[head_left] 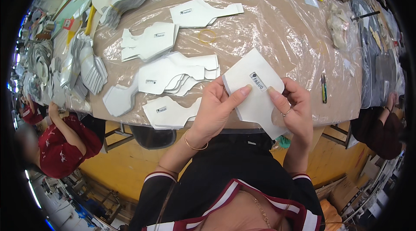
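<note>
Both hands hold one white cut shoe-upper piece (255, 64) with a small dark printed label, raised above the near edge of the table. My left hand (221, 105) pinches its left side, thumb lying on the face below the label. On the other side my right hand (294, 107), wearing a ring, grips the right edge with its thumb on top. The fingertips behind the piece are hidden. Left of my hands lie stacks of similar white pieces: a near stack (167, 112), a fanned middle stack (160, 77), and a farther stack (149, 40).
Plastic film covers the brown table (277, 27). A yellow rubber band (207, 36) lies near the far white stack (199, 12). At right are a pen-like tool (324, 88) and a plastic bag (342, 27). Grey bundled pieces (86, 64) crowd the left. Co-workers sit at both sides.
</note>
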Demonstrator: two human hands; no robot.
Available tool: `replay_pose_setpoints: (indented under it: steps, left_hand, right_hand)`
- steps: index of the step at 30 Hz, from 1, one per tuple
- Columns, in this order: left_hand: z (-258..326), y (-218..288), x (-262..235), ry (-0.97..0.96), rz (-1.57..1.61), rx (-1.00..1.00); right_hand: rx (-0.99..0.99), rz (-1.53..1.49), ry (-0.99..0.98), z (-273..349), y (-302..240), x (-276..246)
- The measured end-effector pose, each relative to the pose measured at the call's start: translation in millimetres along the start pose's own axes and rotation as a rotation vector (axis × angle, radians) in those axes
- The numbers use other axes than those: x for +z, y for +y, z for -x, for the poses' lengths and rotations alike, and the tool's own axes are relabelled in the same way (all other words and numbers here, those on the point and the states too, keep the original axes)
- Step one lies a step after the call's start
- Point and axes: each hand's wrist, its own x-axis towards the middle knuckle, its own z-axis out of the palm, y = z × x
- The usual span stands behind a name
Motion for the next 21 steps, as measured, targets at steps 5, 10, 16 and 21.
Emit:
replay_pose_setpoints:
  steps: [5,10,16,21]
  left_hand:
    - [-3,-3,7,0.062,-0.008,0.054]
    - [-1,-10,13,0.122,-0.117,0.179]
    - [-24,-20,-11,0.158,-0.456,0.060]
    - [-37,-50,-27,0.073,-1.500,0.651]
  right_hand:
    - [0.004,-0.049,0.029,-3,4,3]
    - [-0.050,0.019,0.065,-6,17,6]
    - [0.165,0.175,0.048,-20,38,-12]
    - [0.206,0.743,-0.021,-32,57,-44]
